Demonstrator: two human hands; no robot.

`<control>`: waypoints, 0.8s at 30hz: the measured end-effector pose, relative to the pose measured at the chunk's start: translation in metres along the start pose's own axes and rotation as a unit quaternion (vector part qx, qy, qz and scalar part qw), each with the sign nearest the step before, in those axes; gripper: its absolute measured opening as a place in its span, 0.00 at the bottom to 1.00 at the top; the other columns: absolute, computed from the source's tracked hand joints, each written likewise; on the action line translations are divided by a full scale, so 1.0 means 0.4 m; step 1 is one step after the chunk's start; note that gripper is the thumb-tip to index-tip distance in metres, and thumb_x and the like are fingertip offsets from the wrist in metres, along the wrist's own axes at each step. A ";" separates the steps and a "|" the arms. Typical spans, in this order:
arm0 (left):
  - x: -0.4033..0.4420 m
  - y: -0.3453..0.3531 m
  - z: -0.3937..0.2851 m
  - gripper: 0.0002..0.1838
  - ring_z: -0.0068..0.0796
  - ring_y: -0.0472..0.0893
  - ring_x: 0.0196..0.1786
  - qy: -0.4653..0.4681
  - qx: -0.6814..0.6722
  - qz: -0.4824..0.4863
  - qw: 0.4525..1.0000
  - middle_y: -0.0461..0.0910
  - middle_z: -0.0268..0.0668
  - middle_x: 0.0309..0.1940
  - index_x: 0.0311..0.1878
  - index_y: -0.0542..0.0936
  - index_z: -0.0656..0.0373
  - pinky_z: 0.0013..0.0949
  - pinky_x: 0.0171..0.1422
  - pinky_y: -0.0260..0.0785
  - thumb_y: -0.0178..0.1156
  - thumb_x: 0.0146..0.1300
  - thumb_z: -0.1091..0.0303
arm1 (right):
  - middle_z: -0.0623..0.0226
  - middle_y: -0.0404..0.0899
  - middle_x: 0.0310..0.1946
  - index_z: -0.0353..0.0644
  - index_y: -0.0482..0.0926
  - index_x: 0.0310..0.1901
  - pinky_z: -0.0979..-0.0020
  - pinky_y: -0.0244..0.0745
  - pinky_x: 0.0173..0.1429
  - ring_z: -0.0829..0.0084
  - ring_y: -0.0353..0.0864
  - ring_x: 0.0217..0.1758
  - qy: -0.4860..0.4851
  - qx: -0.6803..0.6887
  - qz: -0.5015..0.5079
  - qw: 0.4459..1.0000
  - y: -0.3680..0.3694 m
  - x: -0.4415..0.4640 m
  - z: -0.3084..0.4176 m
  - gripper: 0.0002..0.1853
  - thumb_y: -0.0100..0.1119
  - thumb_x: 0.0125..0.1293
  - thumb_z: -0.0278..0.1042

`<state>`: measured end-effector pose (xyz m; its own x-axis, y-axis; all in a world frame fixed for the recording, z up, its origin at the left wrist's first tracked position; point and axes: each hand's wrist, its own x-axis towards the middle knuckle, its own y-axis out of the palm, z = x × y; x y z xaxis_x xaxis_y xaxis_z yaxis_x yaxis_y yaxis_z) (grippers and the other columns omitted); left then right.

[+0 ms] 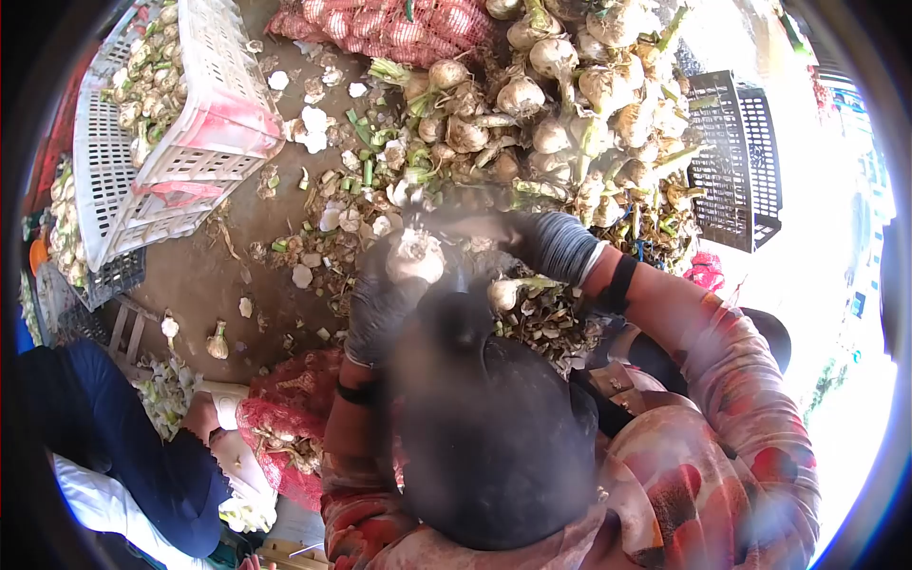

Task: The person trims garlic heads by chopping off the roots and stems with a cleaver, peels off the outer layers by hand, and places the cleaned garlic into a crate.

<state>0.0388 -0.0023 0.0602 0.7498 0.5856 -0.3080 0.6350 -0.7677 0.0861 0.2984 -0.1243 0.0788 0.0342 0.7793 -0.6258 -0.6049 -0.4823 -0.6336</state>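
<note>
My left hand (372, 299), in a dark grey glove, is closed around a garlic bulb (415, 256) and holds it up just beyond the dark cap on the head. Close by on the right, my right hand (489, 231) reaches in across the top of the bulb. It wears a dark glove with a grey cuff. Its fingers are blurred, and I cannot make out whether it holds something. Another garlic bulb (503, 294) with its stem lies below the right wrist. The cap hides the area under both hands.
A large heap of stemmed garlic (579, 104) lies ahead, with a red net sack (380, 28) behind it. Crates stand at both sides: white (228, 123), black (736, 161). Trimmings (332, 209) litter the floor. Another red net sack (285, 418) and another person's dark sleeve (133, 437) are at left.
</note>
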 end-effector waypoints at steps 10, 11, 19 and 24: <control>0.044 0.042 -0.099 0.38 0.33 0.69 0.62 0.236 0.228 -0.006 0.944 0.62 0.42 0.65 0.67 0.62 0.59 0.37 0.64 0.68 0.70 0.54 0.73 | 0.54 0.80 0.29 0.37 0.76 0.44 0.61 0.74 0.44 0.59 0.81 0.38 -0.100 0.344 -0.140 0.923 -0.037 0.045 0.159 0.32 0.66 0.55 0.62; 0.041 0.051 -0.102 0.38 0.33 0.69 0.62 0.235 0.228 -0.007 0.945 0.62 0.42 0.65 0.67 0.62 0.59 0.37 0.64 0.68 0.70 0.54 0.73 | 0.56 0.79 0.29 0.37 0.76 0.43 0.62 0.73 0.45 0.61 0.79 0.38 -0.070 0.370 -0.109 0.920 -0.042 0.053 0.162 0.31 0.68 0.55 0.61; 0.076 0.026 -0.057 0.30 0.30 0.74 0.57 0.111 0.352 0.079 0.926 0.72 0.42 0.58 0.68 0.63 0.62 0.34 0.60 0.70 0.60 0.65 0.64 | 0.54 0.79 0.36 0.40 0.76 0.46 0.63 0.74 0.46 0.60 0.80 0.40 -0.056 0.304 -0.136 0.941 -0.016 0.076 0.190 0.27 0.69 0.55 0.55; 0.076 0.000 -0.021 0.25 0.31 0.75 0.57 0.130 0.454 0.087 0.877 0.74 0.42 0.58 0.67 0.65 0.61 0.36 0.61 0.70 0.55 0.70 0.64 | 0.49 0.80 0.39 0.41 0.74 0.50 0.59 0.76 0.46 0.51 0.81 0.43 -0.086 0.171 -0.180 0.965 -0.031 0.055 0.166 0.26 0.68 0.57 0.50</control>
<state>0.0633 0.0177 0.0588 0.9127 0.3883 -0.1273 0.1863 -0.6727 -0.7160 0.2539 -0.0746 0.1029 0.1761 0.9407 -0.2900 -0.8070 -0.0307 -0.5897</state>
